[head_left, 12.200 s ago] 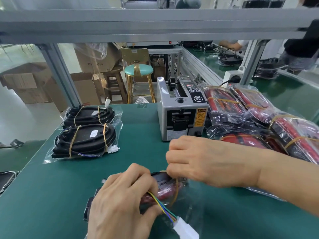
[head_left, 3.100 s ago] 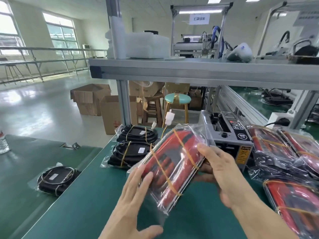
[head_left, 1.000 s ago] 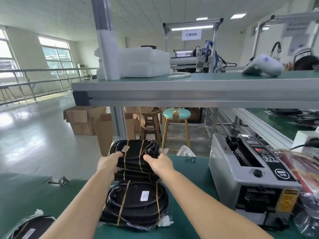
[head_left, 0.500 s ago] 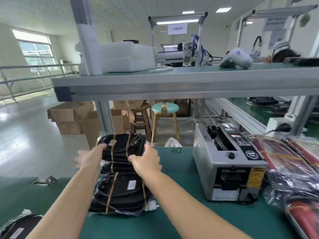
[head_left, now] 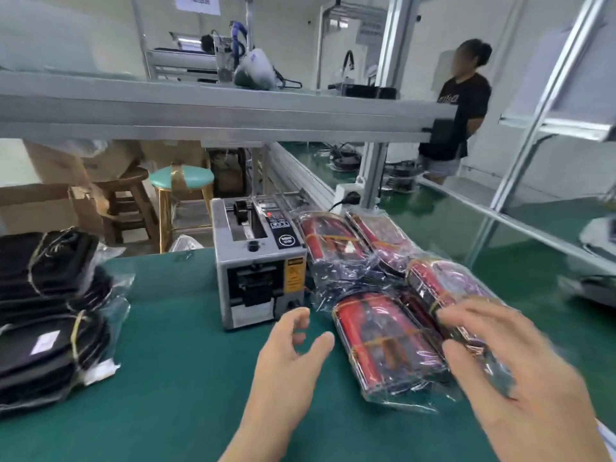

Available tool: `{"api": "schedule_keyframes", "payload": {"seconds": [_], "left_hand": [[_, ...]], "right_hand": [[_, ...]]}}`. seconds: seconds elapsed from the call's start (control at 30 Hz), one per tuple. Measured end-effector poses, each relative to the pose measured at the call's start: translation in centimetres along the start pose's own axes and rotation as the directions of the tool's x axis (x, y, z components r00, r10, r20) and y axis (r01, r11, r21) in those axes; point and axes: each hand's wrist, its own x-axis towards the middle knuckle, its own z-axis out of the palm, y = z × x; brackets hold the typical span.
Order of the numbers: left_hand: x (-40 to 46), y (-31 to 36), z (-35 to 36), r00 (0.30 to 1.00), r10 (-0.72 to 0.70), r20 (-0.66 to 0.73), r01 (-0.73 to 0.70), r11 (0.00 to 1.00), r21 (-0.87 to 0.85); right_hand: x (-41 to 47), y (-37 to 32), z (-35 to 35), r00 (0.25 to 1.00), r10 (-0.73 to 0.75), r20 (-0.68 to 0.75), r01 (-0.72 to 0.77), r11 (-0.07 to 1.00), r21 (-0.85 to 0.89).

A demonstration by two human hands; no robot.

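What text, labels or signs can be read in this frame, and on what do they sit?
Nothing can be read for certain.
Yellow warning label on the tape dispenser: print too blurred.
Round badge on its black top panel: too small.
White hanging sign at the top: characters blurred.
Print on a standing person's black T-shirt: illegible.
White sticker on a black bundle: nothing legible.

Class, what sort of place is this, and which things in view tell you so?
Probably a factory packing line: a green-matted workbench, a grey tape dispenser, and stacks of bagged red parts and bagged black bundles.
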Motion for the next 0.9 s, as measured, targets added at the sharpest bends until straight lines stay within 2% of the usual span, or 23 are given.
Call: {"api": "schedule_keyframes", "payload": {"seconds": [0.1,0.13,0.2,0.23,0.27,0.43,0.57,0.67,0.73,0.8,0.9], "left_hand": [[0.7,1.1,3.4,0.998,-0.065,-0.015,0.065,0.998,-0.001],[1.0,1.5,4.5,0.999,-0.046,-0.005,0.046,0.999,0.013],[1.3,2.8,6.7,0.996,-0.028,0.082,0.030,0.999,-0.023],[1.3,3.6,7.8,0.988,-0.052,0.148,0.061,0.997,-0.057],[1.4,4.2,8.9,0.975,-0.078,0.210,0.097,0.992,-0.084],[2.4,5.6,12.8,0.880,-0.218,0.422,0.303,0.942,-0.145],[2.3,5.7,13.8,0.882,-0.250,0.400,0.372,0.891,-0.262],[1.1,5.0,11.9,0.907,-0.184,0.379,0.326,0.877,-0.353],[-0.3,4.4,8.9,0.941,-0.069,0.333,0.220,0.869,-0.443],[-1.8,3.9,5.0,0.968,0.071,0.240,0.059,0.868,-0.493],[-3.7,3.0,-0.7,0.975,0.195,0.104,-0.120,0.862,-0.492]], "right_hand": [[3.4,5.2,-1.8,0.973,0.223,0.058,-0.214,0.968,-0.134],[4.8,6.9,-2.0,0.931,0.342,0.128,-0.321,0.933,-0.164],[7.7,9.5,-2.0,0.756,0.569,0.324,-0.541,0.821,-0.182],[8.6,10.6,-1.7,0.683,0.611,0.399,-0.585,0.786,-0.202],[9.2,11.6,-1.3,0.644,0.621,0.447,-0.594,0.774,-0.219],[10.8,13.4,0.2,0.544,0.620,0.565,-0.653,0.736,-0.178],[10.8,13.3,-0.1,0.597,0.607,0.525,-0.731,0.681,0.044],[9.7,10.2,-1.6,0.669,0.482,0.566,-0.700,0.665,0.261],[7.8,7.1,-1.9,0.751,0.347,0.562,-0.627,0.640,0.443],[5.5,3.7,-1.2,0.826,0.220,0.519,-0.515,0.670,0.535],[3.4,0.3,1.2,0.818,0.099,0.566,-0.497,0.617,0.610]]}}
